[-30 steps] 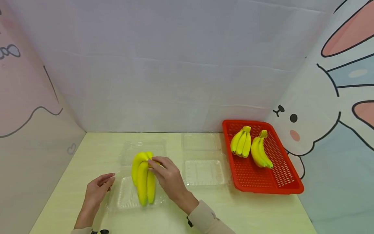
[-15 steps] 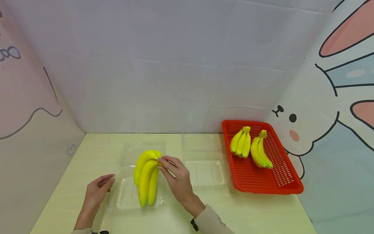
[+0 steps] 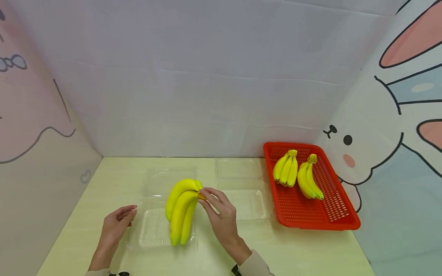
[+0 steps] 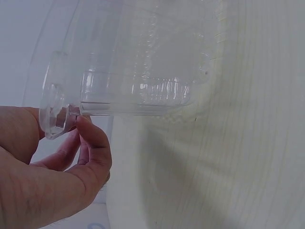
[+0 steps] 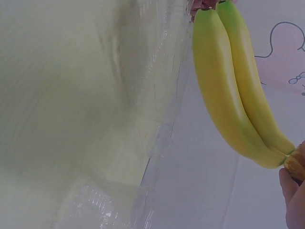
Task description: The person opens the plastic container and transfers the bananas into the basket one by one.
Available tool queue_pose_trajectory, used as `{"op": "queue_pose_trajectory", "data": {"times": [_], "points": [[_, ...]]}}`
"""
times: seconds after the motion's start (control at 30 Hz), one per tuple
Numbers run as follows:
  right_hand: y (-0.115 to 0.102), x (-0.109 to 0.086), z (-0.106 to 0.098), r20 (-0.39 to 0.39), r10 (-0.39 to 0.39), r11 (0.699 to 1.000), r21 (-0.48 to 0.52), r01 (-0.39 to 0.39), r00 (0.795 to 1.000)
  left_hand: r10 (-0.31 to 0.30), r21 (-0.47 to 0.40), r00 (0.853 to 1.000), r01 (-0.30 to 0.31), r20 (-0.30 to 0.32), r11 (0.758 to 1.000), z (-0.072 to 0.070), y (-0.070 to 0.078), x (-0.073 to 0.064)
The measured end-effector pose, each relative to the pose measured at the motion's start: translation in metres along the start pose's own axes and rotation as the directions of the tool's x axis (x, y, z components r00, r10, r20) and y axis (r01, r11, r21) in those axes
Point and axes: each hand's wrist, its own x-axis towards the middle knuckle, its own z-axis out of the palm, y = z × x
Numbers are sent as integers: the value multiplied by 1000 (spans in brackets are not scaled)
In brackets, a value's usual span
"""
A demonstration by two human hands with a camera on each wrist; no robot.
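My right hand (image 3: 222,216) pinches the brown stem of a bunch of bananas (image 3: 182,214), whose yellow fruit hangs down and left over a clear plastic container (image 3: 146,234). Greenish tips of the fruit show in the right wrist view, where the bananas (image 5: 224,86) are apart from the table. At the container's left rim is my left hand (image 3: 115,224). Close up, the thumb and fingers of that left hand (image 4: 62,167) pinch the corner of the clear container (image 4: 157,90). The container's lid (image 3: 152,180) lies folded open behind it.
A second clear container (image 3: 253,203), also opened out, lies to the right. Beyond it, a red mesh basket (image 3: 300,218) holds two bunches of bananas (image 3: 286,168). Fabric walls with cartoon drawings border the pale table (image 3: 79,218) at the back and sides.
My right hand has moved the bunch of bananas to the right, and the fruit now hangs at more of a slant. The left hand has stayed at the container's rim.
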Motion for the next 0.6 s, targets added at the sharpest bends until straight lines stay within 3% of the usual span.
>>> {"op": "queue_pose_trajectory", "data": {"times": [0.6], "points": [[-1,-5,-30,-147,45,999,-8,-47,988,-8,27,1000,8,0,1000,1,-2,1]]}}
